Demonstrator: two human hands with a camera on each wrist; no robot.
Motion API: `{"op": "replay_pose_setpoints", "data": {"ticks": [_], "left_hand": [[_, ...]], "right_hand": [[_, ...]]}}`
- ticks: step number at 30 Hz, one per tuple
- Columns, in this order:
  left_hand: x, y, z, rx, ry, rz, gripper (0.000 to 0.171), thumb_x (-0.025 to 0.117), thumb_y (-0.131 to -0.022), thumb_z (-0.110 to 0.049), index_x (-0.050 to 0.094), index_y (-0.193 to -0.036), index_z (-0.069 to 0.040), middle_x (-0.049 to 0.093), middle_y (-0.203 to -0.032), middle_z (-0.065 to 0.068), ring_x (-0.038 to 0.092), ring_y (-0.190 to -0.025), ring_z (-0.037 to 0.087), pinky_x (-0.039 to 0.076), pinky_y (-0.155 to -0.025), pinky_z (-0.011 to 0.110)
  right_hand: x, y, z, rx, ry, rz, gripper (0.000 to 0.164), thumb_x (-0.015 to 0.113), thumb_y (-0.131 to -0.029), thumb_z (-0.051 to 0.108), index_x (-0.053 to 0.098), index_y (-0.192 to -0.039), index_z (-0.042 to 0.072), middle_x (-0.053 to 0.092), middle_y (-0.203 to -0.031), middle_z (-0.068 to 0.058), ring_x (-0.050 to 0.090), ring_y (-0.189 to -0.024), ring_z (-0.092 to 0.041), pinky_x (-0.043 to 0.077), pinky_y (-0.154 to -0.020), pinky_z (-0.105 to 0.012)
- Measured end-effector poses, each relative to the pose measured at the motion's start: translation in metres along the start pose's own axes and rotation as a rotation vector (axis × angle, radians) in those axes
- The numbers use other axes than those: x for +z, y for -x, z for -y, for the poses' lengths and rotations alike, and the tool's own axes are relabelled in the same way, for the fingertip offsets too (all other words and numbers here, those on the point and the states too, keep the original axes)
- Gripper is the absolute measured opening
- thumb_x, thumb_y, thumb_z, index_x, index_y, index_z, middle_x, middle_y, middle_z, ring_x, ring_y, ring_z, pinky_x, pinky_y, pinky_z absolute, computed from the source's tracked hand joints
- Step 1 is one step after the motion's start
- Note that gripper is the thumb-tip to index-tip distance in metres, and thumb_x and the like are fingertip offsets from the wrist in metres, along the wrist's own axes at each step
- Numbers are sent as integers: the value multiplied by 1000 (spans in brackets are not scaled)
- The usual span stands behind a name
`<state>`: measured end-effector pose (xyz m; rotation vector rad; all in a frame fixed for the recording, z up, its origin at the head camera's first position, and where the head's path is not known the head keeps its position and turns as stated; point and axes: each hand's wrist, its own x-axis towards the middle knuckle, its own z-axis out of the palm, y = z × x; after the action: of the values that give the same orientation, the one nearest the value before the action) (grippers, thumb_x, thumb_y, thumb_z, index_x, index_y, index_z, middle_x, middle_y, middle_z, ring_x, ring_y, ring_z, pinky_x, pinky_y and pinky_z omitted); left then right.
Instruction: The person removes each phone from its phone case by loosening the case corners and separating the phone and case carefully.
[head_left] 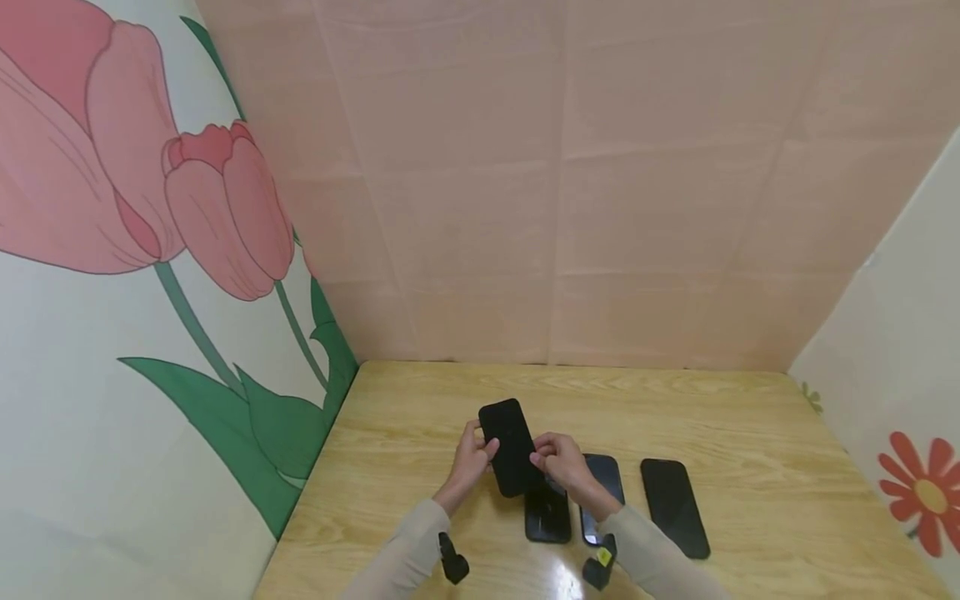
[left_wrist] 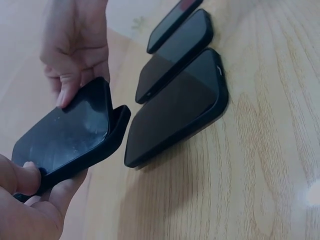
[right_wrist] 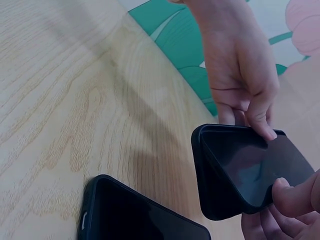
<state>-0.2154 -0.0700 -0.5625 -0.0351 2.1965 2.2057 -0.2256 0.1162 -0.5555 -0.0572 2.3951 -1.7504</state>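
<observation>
Above the table, both hands hold a black smartphone that sits tilted in a black phone case. One end of the phone stands up out of the case, leaving a gap that shows in both wrist views. My left hand grips the left edge, its thumb on the screen side. On the opposite edge, my right hand pinches with its thumb over the screen and fingers beneath. Just below the held phone lies another dark phone, partly covered from the head view.
Right of it lie a second dark phone, partly behind the right forearm, and a third farther right. All rest on the wood-grain table. A pink-beige sheet hangs behind; flower-painted walls flank the table.
</observation>
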Motion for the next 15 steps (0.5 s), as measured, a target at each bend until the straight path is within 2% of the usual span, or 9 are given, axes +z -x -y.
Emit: {"op": "replay_pose_setpoints", "data": {"ticks": [5,9,15], "left_hand": [[-1,0,0,-1,-42,-5,37,55,-99,-1,41,-134,4,67,-102,27,67,-82,26,56,-62,39],[-3,2,2,-3,-35,-13,37,53,-100,0,40,-135,5,67,-100,27,67,-83,27,57,-64,42],[-7,4,5,-45,-49,-15,40,52,-101,-1,39,-138,6,67,-101,24,66,-85,26,56,-64,42]], "right_hand": [[-3,-1,1,8,19,9,15,65,-88,-9,63,-103,-9,64,-80,-9,59,-73,-19,51,-66,-32],[-6,-2,1,2,30,19,16,65,-89,-8,63,-104,-8,65,-83,-9,60,-76,-20,51,-67,-33],[-12,-3,0,15,22,6,20,63,-91,-5,62,-110,-11,66,-91,-13,62,-85,-24,53,-75,-39]]}}
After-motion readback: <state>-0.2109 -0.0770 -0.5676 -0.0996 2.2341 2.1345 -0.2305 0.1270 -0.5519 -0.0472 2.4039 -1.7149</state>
